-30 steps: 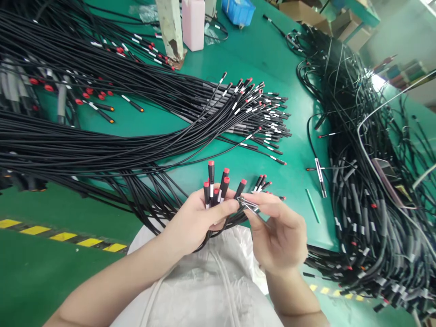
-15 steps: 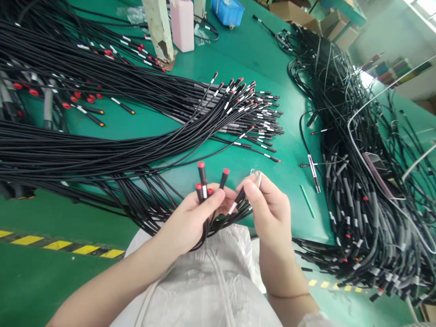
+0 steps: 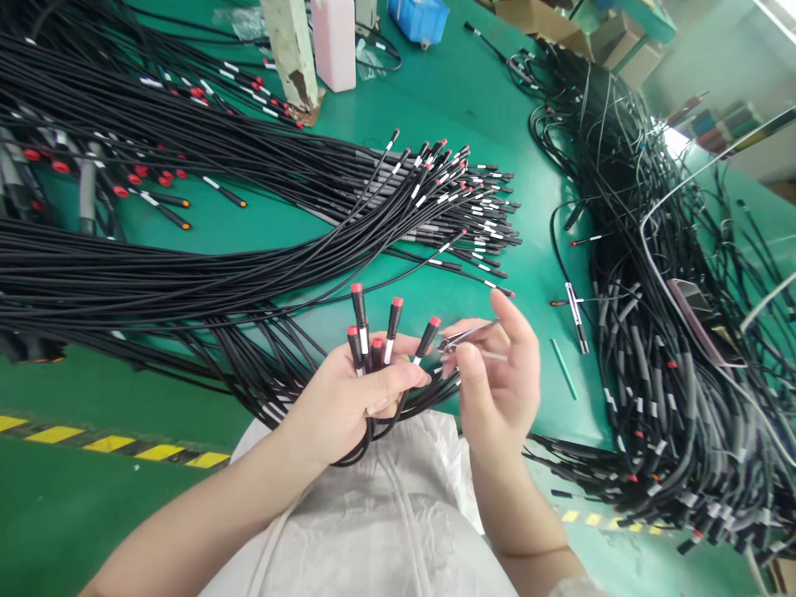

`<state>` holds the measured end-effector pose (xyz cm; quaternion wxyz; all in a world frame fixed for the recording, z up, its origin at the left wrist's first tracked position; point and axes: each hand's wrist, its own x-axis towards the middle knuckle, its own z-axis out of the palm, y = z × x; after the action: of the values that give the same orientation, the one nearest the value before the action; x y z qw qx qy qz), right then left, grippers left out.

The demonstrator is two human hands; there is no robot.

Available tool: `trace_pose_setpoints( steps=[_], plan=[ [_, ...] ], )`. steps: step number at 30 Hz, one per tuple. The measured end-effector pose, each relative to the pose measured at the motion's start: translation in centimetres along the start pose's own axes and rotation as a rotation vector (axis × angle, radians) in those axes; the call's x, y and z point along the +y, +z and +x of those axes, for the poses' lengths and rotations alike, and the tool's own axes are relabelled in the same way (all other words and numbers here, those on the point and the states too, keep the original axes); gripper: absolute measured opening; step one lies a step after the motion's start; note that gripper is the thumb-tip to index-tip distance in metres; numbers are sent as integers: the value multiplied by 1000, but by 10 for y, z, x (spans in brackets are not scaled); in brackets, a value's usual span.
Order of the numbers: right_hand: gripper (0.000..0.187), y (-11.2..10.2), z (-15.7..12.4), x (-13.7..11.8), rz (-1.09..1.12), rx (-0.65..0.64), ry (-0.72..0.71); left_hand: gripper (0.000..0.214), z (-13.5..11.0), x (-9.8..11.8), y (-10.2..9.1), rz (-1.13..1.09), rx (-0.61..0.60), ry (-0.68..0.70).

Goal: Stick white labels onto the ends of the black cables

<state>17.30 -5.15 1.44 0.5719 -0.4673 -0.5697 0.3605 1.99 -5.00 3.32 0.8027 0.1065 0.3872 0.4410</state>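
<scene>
My left hand (image 3: 339,398) is closed around several black cables whose red-capped connector ends (image 3: 395,319) stick up between the fingers; white label bands show below the caps. One more capped end (image 3: 428,336) leans right, at the tips of the left thumb and fingers. In my right hand (image 3: 501,373) lies a small shiny metal nail clipper (image 3: 463,337), its jaws pointing left, close to that leaning end. The right thumb and index finger are spread, and the clipper rests among the other fingers. Beneath both hands, the cables run left over the table edge.
Long bundles of black cable (image 3: 249,278) cover the table's left side. A tangled cable heap (image 3: 659,373) lies right. On the green table (image 3: 497,108) are a green stick (image 3: 564,369), a silver pen-like tool (image 3: 575,317), a pink bottle (image 3: 334,46) and a blue bin (image 3: 418,21).
The right fingers have let go of a cable end and opened, turning the clipper outward. That end now leans at my left fingers, and the left-hand cable ends have spread apart.
</scene>
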Motion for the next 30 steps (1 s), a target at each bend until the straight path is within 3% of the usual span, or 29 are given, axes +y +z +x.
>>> trace_pose_setpoints(
  steps=[4, 9, 20, 23, 26, 30],
  plan=[
    [49, 2, -13, 1, -13, 42, -202, 20, 0, 2, 1, -55, 29, -2],
    [53, 5, -17, 7, -32, -41, -404, 25, 1, 1, 3, -71, 36, 14],
    [51, 11, -17, 5, -245, 18, -477, 33, -3, -1, 0, -34, 72, 38],
    [40, 10, -17, 1, -306, 31, -453, 32, -5, -1, 0, -27, 88, 30],
    [32, 10, -15, 0, -293, 28, -439, 29, -6, 0, 0, -48, 71, 20],
    [33, 12, -14, 4, -179, 67, -404, 20, -7, 2, -1, -63, -6, -16]
  ],
)
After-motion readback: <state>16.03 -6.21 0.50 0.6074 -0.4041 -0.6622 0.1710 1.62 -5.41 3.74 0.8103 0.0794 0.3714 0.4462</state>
